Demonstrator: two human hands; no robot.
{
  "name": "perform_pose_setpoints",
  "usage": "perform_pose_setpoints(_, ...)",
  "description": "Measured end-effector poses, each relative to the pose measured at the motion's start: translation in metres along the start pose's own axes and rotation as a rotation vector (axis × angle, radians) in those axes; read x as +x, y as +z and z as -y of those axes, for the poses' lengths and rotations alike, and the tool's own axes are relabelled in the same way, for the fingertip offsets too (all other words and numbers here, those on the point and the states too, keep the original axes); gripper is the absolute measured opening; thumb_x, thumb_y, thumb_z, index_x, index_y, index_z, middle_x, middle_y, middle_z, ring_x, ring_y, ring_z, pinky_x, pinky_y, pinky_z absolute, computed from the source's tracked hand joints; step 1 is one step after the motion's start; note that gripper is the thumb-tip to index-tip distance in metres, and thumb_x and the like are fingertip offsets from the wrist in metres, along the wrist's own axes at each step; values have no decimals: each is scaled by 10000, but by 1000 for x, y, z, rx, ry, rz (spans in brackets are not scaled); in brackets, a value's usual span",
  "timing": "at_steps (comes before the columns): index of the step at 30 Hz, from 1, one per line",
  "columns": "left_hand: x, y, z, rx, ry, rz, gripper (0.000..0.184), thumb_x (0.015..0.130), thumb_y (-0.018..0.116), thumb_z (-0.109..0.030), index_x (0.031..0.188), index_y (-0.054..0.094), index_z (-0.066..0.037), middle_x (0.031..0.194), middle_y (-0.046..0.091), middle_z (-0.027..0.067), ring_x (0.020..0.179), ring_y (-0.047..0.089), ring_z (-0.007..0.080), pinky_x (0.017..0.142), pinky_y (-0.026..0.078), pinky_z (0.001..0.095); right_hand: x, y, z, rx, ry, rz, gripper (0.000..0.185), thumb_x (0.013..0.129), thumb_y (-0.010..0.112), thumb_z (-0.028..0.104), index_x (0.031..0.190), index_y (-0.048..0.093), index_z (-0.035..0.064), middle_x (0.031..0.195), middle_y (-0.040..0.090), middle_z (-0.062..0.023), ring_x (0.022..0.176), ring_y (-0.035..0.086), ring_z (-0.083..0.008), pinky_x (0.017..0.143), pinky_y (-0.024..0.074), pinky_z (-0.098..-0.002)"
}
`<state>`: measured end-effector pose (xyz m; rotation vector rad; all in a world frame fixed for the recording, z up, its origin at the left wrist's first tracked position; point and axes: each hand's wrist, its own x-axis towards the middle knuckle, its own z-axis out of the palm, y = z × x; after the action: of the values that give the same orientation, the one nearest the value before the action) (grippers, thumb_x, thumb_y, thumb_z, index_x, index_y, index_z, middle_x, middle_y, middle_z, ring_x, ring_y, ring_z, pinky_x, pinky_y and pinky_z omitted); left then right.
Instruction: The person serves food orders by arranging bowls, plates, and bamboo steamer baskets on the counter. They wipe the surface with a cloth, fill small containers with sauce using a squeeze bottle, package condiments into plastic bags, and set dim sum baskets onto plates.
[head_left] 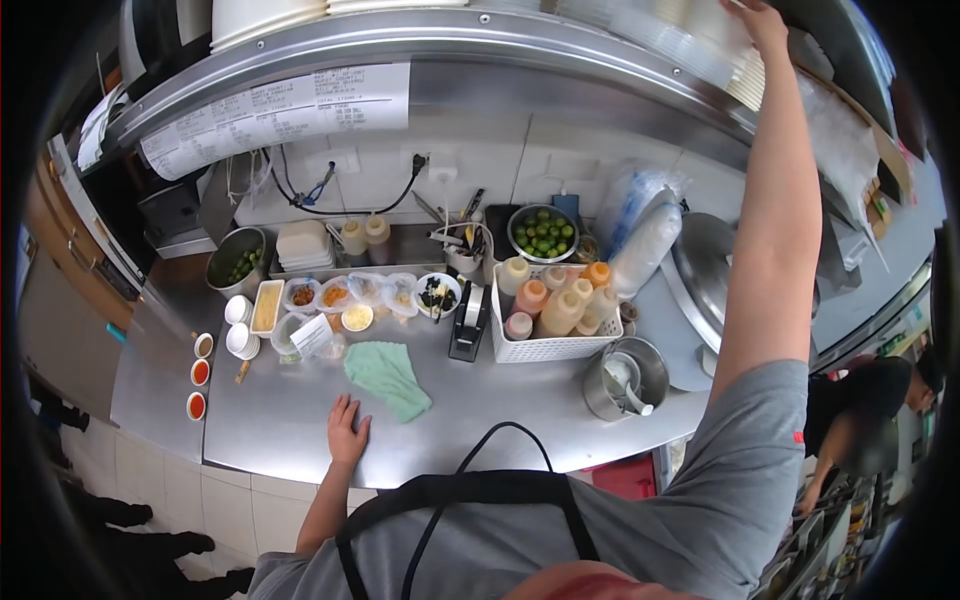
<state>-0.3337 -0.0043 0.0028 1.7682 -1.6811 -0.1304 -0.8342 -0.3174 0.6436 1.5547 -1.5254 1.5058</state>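
Resting on the steel counter [500, 415], my left hand [347, 430] has its fingers spread and holds nothing. A green cloth [388, 380] lies just beyond it. My right arm is stretched up to the overhead shelf [560, 45], where my right hand [762, 25] is at stacked clear plastic containers [670, 35]. Its fingertips are at the top edge of the view, so what they hold, if anything, is not clear. Small bowls of toppings [334, 293] and a black tape dispenser [468, 325] stand behind the cloth.
A white basket of sauce bottles [550, 348], a metal pot with ladles [625, 380] and a bowl of green limes [543, 233] stand right of centre. Sauce cups [201, 372] line the left. Printed receipts [280, 115] hang from the shelf. Another person [860, 410] is at the right.
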Motion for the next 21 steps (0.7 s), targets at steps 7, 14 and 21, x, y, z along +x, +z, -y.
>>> perform_pose_setpoints(7,2,-1,0,-15,-16,0,354,692,634,-179,1004,552,-33,1168,469,162,1125,391,327,927,322,399,-3,-4,14,34,-149,-18,288,691,684,194,864,612,-25,756,628,-166,622,593,-327,563,491,-391)
perform_pose_setpoints(14,2,4,11,-34,39,-35,394,660,661,-219,984,552,-24,1135,482,178,1097,405,351,910,333,403,-28,-44,51,175,-306,-460,485,698,531,480,1057,518,154,1035,552,-107,949,527,-231,737,435,-343)
perform_pose_setpoints(21,-14,-37,11,-343,-101,-58,445,720,621,-245,1115,502,-76,1277,362,145,1190,310,319,971,280,409,-299,-7,180,1268,-225,-105,388,832,534,208,1145,388,31,1064,501,-148,887,529,-249,718,500,-403)
